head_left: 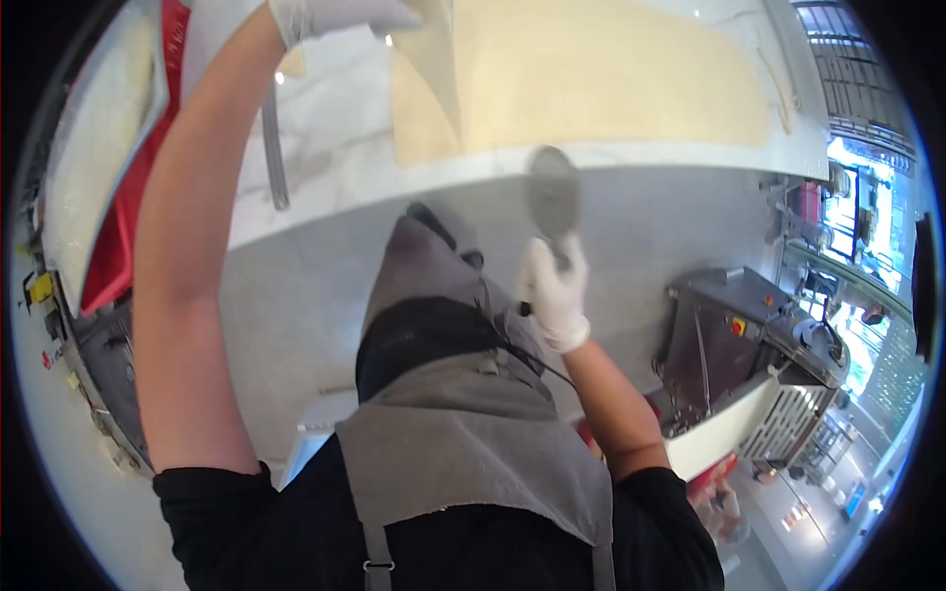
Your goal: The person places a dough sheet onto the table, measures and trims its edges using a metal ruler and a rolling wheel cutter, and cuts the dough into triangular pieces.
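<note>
My right hand (557, 295), in a white glove, is wrapped round the dark handle of a pizza cutter (552, 192). Its large round blade, slightly blurred, points up in front of the table's near edge. A wide, thin sheet of pale dough (601, 84) lies flat on the white marbled table (335, 128). My left hand (345, 15), also gloved, reaches over the table at the top edge of the view. Its fingers are blurred and partly cut off. Just beside them is a greyish, triangular flap (429, 69) at the dough's left side; whether the fingers grip it is unclear.
A narrow metal bar (274, 153) lies left of the dough. Further left is a red tray (113, 236) beside a pale, plastic-covered slab (99, 138). A thin dough strip (778, 89) rests at the right. A dark metal machine (724, 335) stands on the floor to my right.
</note>
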A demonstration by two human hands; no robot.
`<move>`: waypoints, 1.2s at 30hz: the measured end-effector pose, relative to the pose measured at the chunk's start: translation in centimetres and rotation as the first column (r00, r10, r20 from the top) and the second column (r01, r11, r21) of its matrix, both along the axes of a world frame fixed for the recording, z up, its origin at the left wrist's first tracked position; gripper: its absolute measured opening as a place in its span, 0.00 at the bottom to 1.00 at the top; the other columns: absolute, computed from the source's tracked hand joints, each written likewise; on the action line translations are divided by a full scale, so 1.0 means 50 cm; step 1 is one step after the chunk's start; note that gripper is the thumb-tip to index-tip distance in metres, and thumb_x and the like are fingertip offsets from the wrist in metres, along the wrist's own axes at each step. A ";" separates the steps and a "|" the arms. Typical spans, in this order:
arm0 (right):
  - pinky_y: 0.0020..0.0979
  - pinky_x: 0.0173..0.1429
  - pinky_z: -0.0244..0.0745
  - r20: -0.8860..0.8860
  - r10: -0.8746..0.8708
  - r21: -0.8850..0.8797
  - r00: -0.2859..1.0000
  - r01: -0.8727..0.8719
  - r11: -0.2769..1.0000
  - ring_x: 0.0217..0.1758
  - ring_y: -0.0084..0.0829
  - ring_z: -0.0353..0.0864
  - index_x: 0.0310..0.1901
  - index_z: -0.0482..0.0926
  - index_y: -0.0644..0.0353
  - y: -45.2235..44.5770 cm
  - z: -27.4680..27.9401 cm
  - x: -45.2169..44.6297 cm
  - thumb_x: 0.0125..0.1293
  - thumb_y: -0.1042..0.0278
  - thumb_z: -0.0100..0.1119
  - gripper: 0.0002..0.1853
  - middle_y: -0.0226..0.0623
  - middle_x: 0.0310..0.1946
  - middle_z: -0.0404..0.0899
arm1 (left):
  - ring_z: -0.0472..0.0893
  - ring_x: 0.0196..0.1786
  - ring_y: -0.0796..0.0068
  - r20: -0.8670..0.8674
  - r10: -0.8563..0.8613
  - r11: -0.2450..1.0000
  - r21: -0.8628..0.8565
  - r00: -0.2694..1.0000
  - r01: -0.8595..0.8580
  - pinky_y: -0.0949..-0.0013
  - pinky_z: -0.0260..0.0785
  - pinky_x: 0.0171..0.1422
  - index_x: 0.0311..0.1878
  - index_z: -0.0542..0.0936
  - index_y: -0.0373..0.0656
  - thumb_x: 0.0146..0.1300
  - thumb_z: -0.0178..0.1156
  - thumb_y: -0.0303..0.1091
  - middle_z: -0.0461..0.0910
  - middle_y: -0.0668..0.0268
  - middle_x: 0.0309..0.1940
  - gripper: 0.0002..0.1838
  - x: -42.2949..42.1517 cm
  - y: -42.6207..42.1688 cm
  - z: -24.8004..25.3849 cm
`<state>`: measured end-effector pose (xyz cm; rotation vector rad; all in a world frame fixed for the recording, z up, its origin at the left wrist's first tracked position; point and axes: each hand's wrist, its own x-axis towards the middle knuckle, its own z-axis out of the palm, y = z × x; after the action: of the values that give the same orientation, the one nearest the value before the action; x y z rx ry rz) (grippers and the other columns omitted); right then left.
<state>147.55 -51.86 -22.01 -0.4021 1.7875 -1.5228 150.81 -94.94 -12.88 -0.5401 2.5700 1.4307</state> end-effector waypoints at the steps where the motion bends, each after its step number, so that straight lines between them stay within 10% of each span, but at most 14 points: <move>1: 0.20 0.31 0.65 0.006 -0.043 -0.034 0.999 0.044 0.998 0.30 0.14 0.69 0.64 0.71 0.68 -0.011 0.028 -0.041 0.74 0.75 0.55 0.19 0.24 0.33 0.73 | 0.85 0.34 0.74 -0.016 -0.002 0.999 -0.044 1.000 0.001 0.69 0.82 0.40 0.47 0.86 0.37 0.58 0.69 0.31 0.86 0.64 0.33 0.15 0.011 0.008 0.032; 6: 0.24 0.32 0.66 -0.583 0.051 0.060 0.811 -0.019 0.998 0.28 0.15 0.68 0.65 0.72 0.63 -0.186 0.119 -0.327 0.72 0.76 0.57 0.20 0.27 0.27 0.72 | 0.85 0.44 0.75 -0.164 0.109 0.991 0.097 0.980 -0.093 0.71 0.78 0.46 0.58 0.82 0.42 0.66 0.65 0.40 0.86 0.68 0.44 0.20 0.017 -0.070 0.100; 11: 0.40 0.38 0.76 -0.895 0.195 0.220 0.402 0.018 0.975 0.30 0.41 0.82 0.67 0.73 0.51 -0.482 0.100 -0.591 0.74 0.66 0.55 0.21 0.43 0.28 0.80 | 0.85 0.45 0.73 -0.115 0.475 0.865 0.240 0.872 -0.440 0.69 0.79 0.47 0.57 0.82 0.39 0.63 0.67 0.40 0.86 0.66 0.44 0.21 -0.043 -0.279 -0.022; 13: 0.40 0.40 0.77 -0.904 0.251 0.273 0.346 0.016 0.962 0.34 0.42 0.83 0.68 0.72 0.49 -0.592 0.038 -0.679 0.73 0.66 0.56 0.23 0.43 0.33 0.81 | 0.85 0.46 0.73 -0.222 0.613 0.783 0.043 0.758 -0.620 0.68 0.78 0.48 0.57 0.82 0.40 0.65 0.66 0.39 0.87 0.65 0.45 0.21 -0.035 -0.348 -0.140; 15: 0.41 0.43 0.78 -0.899 0.330 0.345 0.289 0.002 0.939 0.38 0.42 0.85 0.70 0.72 0.47 -0.673 -0.017 -0.720 0.71 0.67 0.58 0.25 0.43 0.37 0.83 | 0.86 0.47 0.71 -0.485 0.720 0.414 -0.275 0.497 -0.868 0.68 0.77 0.50 0.59 0.82 0.42 0.67 0.63 0.39 0.87 0.63 0.46 0.19 -0.017 -0.382 -0.220; 18: 0.43 0.51 0.79 -0.793 0.609 0.604 -0.036 0.092 0.792 0.49 0.43 0.84 0.71 0.71 0.47 -0.757 -0.083 -0.755 0.65 0.71 0.59 0.30 0.41 0.54 0.81 | 0.83 0.53 0.55 -0.566 0.646 0.432 -0.283 0.512 -0.856 0.60 0.75 0.60 0.60 0.81 0.43 0.68 0.59 0.36 0.85 0.56 0.52 0.19 0.037 -0.274 -0.254; 21: 0.45 0.57 0.77 -0.756 0.647 0.644 -0.101 0.065 0.762 0.55 0.45 0.81 0.71 0.70 0.49 -0.774 -0.136 -0.782 0.62 0.72 0.60 0.33 0.42 0.60 0.77 | 0.82 0.56 0.53 -0.473 0.686 0.502 -0.241 0.552 -0.830 0.59 0.74 0.62 0.63 0.79 0.41 0.69 0.59 0.37 0.83 0.53 0.55 0.21 0.066 -0.236 -0.284; 26: 0.47 0.69 0.67 -0.853 0.458 0.469 -0.249 0.018 0.883 0.59 0.51 0.77 0.68 0.71 0.54 -0.806 -0.099 -0.709 0.56 0.71 0.62 0.34 0.47 0.59 0.75 | 0.81 0.62 0.53 -0.378 0.720 0.454 -0.377 0.581 -0.807 0.57 0.73 0.65 0.75 0.67 0.42 0.63 0.64 0.40 0.81 0.49 0.59 0.37 0.001 -0.347 -0.335; 32: 0.43 0.75 0.66 -0.691 0.541 0.173 0.480 -0.616 0.768 0.70 0.47 0.73 0.69 0.73 0.60 -0.854 -0.139 -0.507 0.67 0.66 0.61 0.28 0.50 0.65 0.75 | 0.82 0.58 0.55 0.160 0.780 0.571 -0.579 0.605 -0.583 0.58 0.74 0.62 0.60 0.78 0.41 0.60 0.65 0.41 0.83 0.52 0.53 0.26 -0.110 -0.437 -0.269; 36: 0.43 0.72 0.70 -0.754 0.495 0.133 0.431 -0.638 0.758 0.67 0.49 0.75 0.67 0.76 0.58 -0.956 -0.198 -0.504 0.67 0.66 0.60 0.26 0.48 0.63 0.79 | 0.83 0.53 0.64 -0.042 0.717 0.672 -0.220 0.695 -0.707 0.62 0.75 0.59 0.55 0.80 0.41 0.62 0.62 0.33 0.84 0.59 0.46 0.18 -0.072 -0.373 -0.199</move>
<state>122.34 -99.67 -31.92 -1.7910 1.7677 -1.0291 147.20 -113.59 -22.82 -1.7602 2.5955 1.2460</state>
